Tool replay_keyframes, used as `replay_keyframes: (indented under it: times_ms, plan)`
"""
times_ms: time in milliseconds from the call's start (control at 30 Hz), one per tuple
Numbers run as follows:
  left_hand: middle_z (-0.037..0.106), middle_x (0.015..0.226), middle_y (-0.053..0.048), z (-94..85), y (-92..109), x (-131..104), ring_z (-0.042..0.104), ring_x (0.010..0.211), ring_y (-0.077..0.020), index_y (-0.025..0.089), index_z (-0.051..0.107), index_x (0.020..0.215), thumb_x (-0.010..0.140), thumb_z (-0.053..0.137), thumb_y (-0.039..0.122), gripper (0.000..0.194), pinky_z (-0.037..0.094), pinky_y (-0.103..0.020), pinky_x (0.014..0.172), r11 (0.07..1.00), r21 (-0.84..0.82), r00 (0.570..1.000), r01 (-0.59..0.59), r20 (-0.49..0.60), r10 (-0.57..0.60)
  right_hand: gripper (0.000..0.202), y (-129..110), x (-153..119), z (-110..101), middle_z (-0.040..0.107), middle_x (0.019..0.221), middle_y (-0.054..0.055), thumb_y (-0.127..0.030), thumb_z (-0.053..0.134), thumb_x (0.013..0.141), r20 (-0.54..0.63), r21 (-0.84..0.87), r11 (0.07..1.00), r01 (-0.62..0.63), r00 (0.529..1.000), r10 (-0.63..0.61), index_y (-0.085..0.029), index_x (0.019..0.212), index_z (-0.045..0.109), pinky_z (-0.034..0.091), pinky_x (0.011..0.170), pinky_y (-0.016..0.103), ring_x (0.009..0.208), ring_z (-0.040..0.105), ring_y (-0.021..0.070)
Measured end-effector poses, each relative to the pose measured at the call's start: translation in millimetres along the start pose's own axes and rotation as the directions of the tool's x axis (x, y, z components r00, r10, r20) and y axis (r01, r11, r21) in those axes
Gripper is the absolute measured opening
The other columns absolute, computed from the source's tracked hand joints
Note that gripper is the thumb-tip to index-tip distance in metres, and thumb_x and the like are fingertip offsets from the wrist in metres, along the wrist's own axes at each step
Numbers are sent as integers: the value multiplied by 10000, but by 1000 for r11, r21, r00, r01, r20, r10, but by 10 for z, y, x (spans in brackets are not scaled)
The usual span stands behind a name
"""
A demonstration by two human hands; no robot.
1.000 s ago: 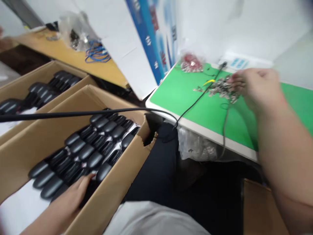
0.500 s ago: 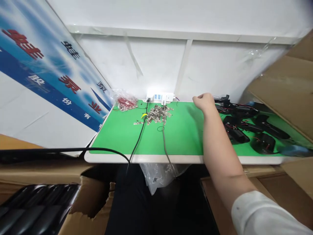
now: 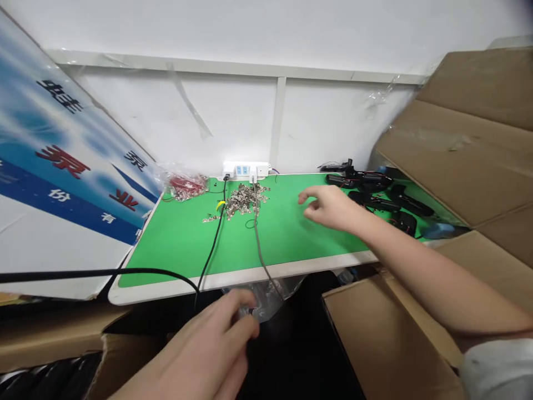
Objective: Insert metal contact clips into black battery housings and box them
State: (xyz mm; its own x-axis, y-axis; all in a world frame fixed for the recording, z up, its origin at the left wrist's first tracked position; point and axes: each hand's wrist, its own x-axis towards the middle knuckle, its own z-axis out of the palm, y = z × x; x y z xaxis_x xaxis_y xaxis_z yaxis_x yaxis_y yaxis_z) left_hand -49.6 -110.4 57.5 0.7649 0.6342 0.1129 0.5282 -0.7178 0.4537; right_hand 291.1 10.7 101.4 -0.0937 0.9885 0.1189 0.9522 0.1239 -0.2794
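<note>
My right hand [image 3: 327, 206] hovers above the green mat [image 3: 283, 239], its thumb and index finger bent and apart, with nothing seen between them. It is between a pile of small metal parts [image 3: 244, 199] and several black plastic housings [image 3: 366, 180] with thin wires. My left hand [image 3: 220, 339] is low in front of the table edge, near a clear plastic bag [image 3: 266, 305]. Its fingers are curled, with a gap between thumb and index finger and nothing visible in it. The left hand's other fingers are partly hidden.
A white power strip [image 3: 246, 169] sits against the wall. A black cable [image 3: 212, 250] and a grey cable [image 3: 259, 244] cross the mat. Clear bagged red parts [image 3: 187, 184] lie at the left. Cardboard boxes [image 3: 458, 133] stand at the right and below the table.
My left hand has come into view at the bottom. My right hand has moved lower over the mat, and its thumb and index finger have parted. The view has shifted to the right.
</note>
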Motion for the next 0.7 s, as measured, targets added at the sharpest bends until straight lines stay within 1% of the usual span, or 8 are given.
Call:
replay_keyframes:
  times_ms: [67, 167, 233, 333, 467, 600, 667, 700]
  plan:
    - [593, 1246, -92, 50, 61, 462, 647, 1003, -201, 207, 629, 1012, 829, 490, 53, 277, 579, -326, 881, 997, -8, 993, -77, 85, 77, 309, 301, -156, -115, 789, 962, 59, -256, 620, 882, 44, -195, 974, -112, 991, 123, -179, 1162, 725, 521, 827, 266, 917, 748, 215]
    - [572, 1270, -125, 207, 180, 1114, 629, 901, -201, 164, 644, 1063, 824, 499, 72, 294, 576, -391, 887, 986, -50, 986, -158, 51, 161, 438, 712, -350, -129, 752, 1094, 227, -435, 668, 888, 77, -413, 882, -226, 957, 281, -78, 1138, 709, 534, 809, 384, 991, 737, 358]
    - [571, 1246, -130, 329, 295, 1473, 607, 844, -189, 156, 654, 1057, 841, 504, 105, 268, 572, -387, 860, 975, -109, 981, -195, 0, 196, 500, 880, -461, -44, 717, 1118, 321, -442, 728, 848, 116, -480, 842, -247, 933, 339, -21, 1116, 701, 532, 777, 439, 985, 730, 429]
    - [568, 1244, -131, 499, 489, 1837, 594, 831, -191, 162, 663, 1039, 827, 516, 117, 261, 557, -399, 852, 962, -197, 979, -189, -113, 169, 447, 964, -572, 95, 723, 1107, 318, -383, 686, 889, 144, -544, 809, -222, 925, 351, -26, 1159, 680, 522, 817, 456, 1036, 725, 428]
    - [572, 1223, -103, 685, 581, 1942, 598, 847, -181, 191, 672, 999, 805, 576, 136, 224, 526, -384, 858, 844, -521, 958, -126, -284, -33, 337, 897, -595, 94, 754, 993, 265, -348, 531, 952, 94, -583, 784, -212, 941, 325, -84, 1040, 720, 505, 833, 463, 986, 740, 407]
    - [593, 1086, -80, 782, 347, 1783, 595, 884, -184, 191, 676, 888, 769, 661, 146, 128, 496, -347, 864, 631, -772, 869, -76, -362, -338, 452, 658, -584, -44, 754, 949, 248, -427, 464, 965, -85, -581, 767, -273, 957, 276, -90, 1113, 727, 504, 834, 489, 926, 733, 418]
    - [611, 1030, -85, 773, 177, 1700, 596, 848, -179, 177, 667, 927, 829, 672, 240, 117, 503, -340, 842, 556, -829, 822, -59, -356, -444, 489, 432, -604, -67, 759, 959, 229, -446, 481, 951, -221, -472, 850, -235, 965, 144, -95, 1199, 716, 503, 876, 497, 944, 721, 411]
    - [626, 1031, -92, 752, 98, 1665, 606, 843, -180, 171, 663, 981, 874, 654, 315, 180, 511, -341, 843, 507, -860, 802, -65, -348, -486, 488, 290, -620, -53, 763, 991, 211, -446, 503, 941, -269, -367, 917, -157, 961, 57, -113, 1229, 712, 507, 896, 484, 959, 718, 392]
